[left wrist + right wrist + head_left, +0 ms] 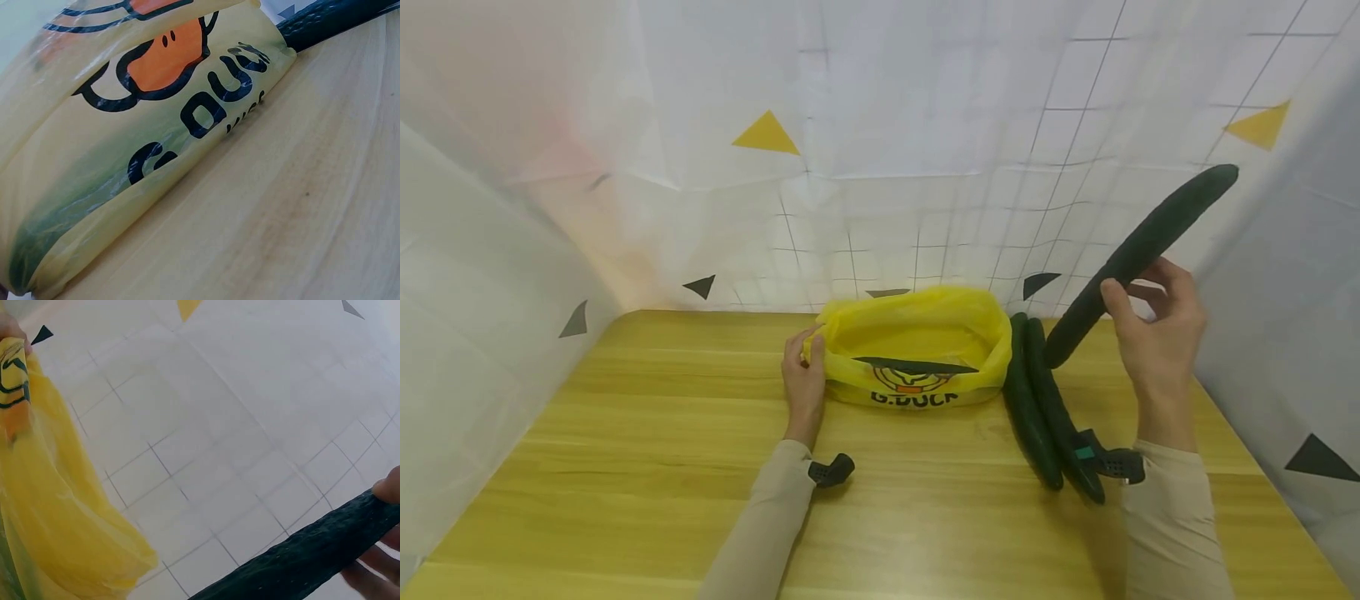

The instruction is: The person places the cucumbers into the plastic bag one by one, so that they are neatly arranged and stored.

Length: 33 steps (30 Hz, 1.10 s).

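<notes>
Aloft, right hand grips cucumber; left hand seemingly pinches yellow bag at rim.

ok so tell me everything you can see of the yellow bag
The yellow bag looks like thin, see-through plastic, printed with an orange duck bill and black "G.DUCK" lettering. It sits on the wood-grained table, creased, its mouth open upward; a green shape shows through the front wall. The left grip holds its left end, and a cucumber lies close along its right end, seemingly touching it.
</notes>
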Motion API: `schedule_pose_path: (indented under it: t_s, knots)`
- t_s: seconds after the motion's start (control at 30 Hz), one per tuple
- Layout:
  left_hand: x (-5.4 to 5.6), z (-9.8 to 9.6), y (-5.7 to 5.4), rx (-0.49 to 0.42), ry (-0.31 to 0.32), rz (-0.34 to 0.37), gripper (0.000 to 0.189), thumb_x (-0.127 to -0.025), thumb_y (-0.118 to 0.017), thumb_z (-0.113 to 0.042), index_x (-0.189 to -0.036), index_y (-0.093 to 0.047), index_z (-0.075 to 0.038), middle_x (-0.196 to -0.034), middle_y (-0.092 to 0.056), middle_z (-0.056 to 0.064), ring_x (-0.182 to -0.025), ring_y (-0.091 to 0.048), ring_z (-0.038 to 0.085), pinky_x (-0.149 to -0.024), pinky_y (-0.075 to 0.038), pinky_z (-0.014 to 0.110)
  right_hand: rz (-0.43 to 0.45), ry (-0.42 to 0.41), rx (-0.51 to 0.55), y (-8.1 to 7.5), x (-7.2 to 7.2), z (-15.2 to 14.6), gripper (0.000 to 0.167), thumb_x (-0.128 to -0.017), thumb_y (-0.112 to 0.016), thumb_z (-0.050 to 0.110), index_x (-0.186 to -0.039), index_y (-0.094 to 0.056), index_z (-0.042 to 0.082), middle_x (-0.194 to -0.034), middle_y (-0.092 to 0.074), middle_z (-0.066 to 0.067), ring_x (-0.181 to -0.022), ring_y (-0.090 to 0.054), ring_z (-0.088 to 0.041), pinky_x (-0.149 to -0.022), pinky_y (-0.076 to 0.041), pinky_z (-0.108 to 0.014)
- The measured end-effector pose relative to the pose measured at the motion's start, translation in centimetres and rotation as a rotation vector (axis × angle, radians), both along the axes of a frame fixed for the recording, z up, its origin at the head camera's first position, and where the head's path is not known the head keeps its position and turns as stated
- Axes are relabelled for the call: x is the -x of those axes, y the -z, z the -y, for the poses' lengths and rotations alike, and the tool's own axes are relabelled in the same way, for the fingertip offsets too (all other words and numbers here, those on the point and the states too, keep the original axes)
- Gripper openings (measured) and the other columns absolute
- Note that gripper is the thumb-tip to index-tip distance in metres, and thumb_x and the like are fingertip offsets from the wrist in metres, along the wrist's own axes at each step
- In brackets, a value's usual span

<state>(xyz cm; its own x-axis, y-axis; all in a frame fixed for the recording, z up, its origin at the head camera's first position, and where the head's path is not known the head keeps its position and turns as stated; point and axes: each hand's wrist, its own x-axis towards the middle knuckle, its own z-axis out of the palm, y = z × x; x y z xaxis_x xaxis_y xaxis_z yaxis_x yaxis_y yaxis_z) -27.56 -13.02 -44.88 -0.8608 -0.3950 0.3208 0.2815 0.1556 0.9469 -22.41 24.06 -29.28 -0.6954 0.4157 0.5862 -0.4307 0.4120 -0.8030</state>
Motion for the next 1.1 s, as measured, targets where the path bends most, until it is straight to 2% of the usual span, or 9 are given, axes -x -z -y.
schedule_pose_path:
  t_s: [0.23, 0.3, 0.37, 0.47, 0.53, 0.6, 0.73, 0.87, 1.1]
  knots:
    - [0.0, 0.1, 0.0, -0.006, 0.025, 0.02, 0.028, -0.096, -0.053, -0.035, -0.117, -0.065, -0.021, -0.12, -0.056, 0.003, -0.117, -0.048, 0.017, -0.087, -0.037, 0.032, -0.171, -0.147, 0.14, -0.6, -0.4, 1.2, 0.044, -0.079, -0.07, 0.0, -0.121, -0.059, 0.005, -0.106, -0.059, -0.004, -0.087, -0.061, -0.016, -0.071, -0.053, -0.015]
    - [-0.1, 0.1, -0.1, -0.017, 0.039, 0.03, 0.029, -0.096, -0.053, -0.035, -0.118, -0.065, -0.02, -0.122, -0.055, 0.005, -0.119, -0.047, 0.019, -0.089, -0.036, 0.033, -0.218, -0.175, 0.135, -0.7, -0.4, 1.4, 0.043, -0.079, -0.07, -0.001, -0.121, -0.059, 0.002, -0.106, -0.059, -0.005, -0.086, -0.062, -0.016, -0.071, -0.053, -0.016]
    - [-0.2, 0.2, -0.4, -0.025, 0.05, 0.045, 0.03, -0.096, -0.053, -0.033, -0.12, -0.064, -0.017, -0.124, -0.054, 0.007, -0.121, -0.046, 0.021, -0.089, -0.035, 0.033, -0.255, -0.195, 0.143, -0.7, -0.3, 1.7, 0.043, -0.078, -0.07, -0.002, -0.12, -0.06, 0.001, -0.105, -0.059, -0.006, -0.085, -0.062, -0.015, -0.07, -0.053, -0.016]
    - [-1.0, 0.1, -1.6, -0.023, 0.061, 0.069, 0.031, -0.097, -0.053, -0.027, -0.122, -0.063, -0.012, -0.126, -0.054, 0.011, -0.122, -0.046, 0.024, -0.089, -0.036, 0.033, -0.301, -0.215, 0.165, -0.8, -0.2, 2.0, 0.043, -0.078, -0.07, -0.003, -0.119, -0.059, -0.001, -0.104, -0.059, -0.007, -0.084, -0.061, -0.016, -0.069, -0.053, -0.016]
    - [-1.6, -0.1, -2.4, -0.017, 0.061, 0.078, 0.031, -0.098, -0.052, -0.024, -0.122, -0.062, -0.008, -0.127, -0.054, 0.012, -0.122, -0.046, 0.025, -0.089, -0.036, 0.033, -0.322, -0.235, 0.211, -0.8, -0.2, 2.2, 0.043, -0.077, -0.07, -0.004, -0.118, -0.058, -0.001, -0.104, -0.059, -0.009, -0.085, -0.06, -0.017, -0.069, -0.053, -0.017]
    - [-2.0, -0.3, -3.1, -0.01, 0.059, 0.08, 0.031, -0.098, -0.051, -0.023, -0.123, -0.061, -0.006, -0.127, -0.054, 0.013, -0.122, -0.047, 0.025, -0.091, -0.037, 0.033, -0.342, -0.242, 0.213, -0.8, -0.2, 2.3, 0.043, -0.077, -0.069, -0.004, -0.119, -0.057, -0.001, -0.104, -0.059, -0.01, -0.085, -0.06, -0.018, -0.07, -0.054, -0.018]
    - [-2.1, -0.4, -3.2, -0.005, 0.056, 0.075, 0.032, -0.098, -0.051, -0.022, -0.123, -0.061, -0.004, -0.127, -0.053, 0.014, -0.121, -0.047, 0.027, -0.09, -0.037, 0.035, -0.374, -0.278, 0.27, -0.6, 0.0, 2.4, 0.045, -0.077, -0.069, -0.006, -0.119, -0.056, -0.002, -0.104, -0.059, -0.012, -0.085, -0.059, -0.019, -0.071, -0.055, -0.021]
    - [-2.0, -0.4, -3.1, -0.007, 0.057, 0.072, 0.032, -0.098, -0.051, -0.022, -0.122, -0.062, -0.004, -0.125, -0.054, 0.014, -0.118, -0.049, 0.025, -0.085, -0.037, 0.031, -0.394, -0.324, 0.357, -0.3, 0.3, 2.6, 0.046, -0.075, -0.069, -0.008, -0.118, -0.054, -0.004, -0.103, -0.058, -0.014, -0.083, -0.058, -0.02, -0.071, -0.056, -0.023]
    - [-2.1, -0.3, -3.0, -0.001, 0.102, 0.056, 0.032, -0.098, -0.051, -0.023, -0.124, -0.061, -0.007, -0.125, -0.054, 0.013, -0.113, -0.048, 0.02, -0.079, -0.036, 0.028, -0.386, -0.393, 0.426, 0.2, 0.8, 3.2, 0.048, -0.075, -0.068, -0.012, -0.12, -0.052, -0.004, -0.104, -0.055, -0.012, -0.086, -0.057, -0.02, -0.074, -0.056, -0.025]
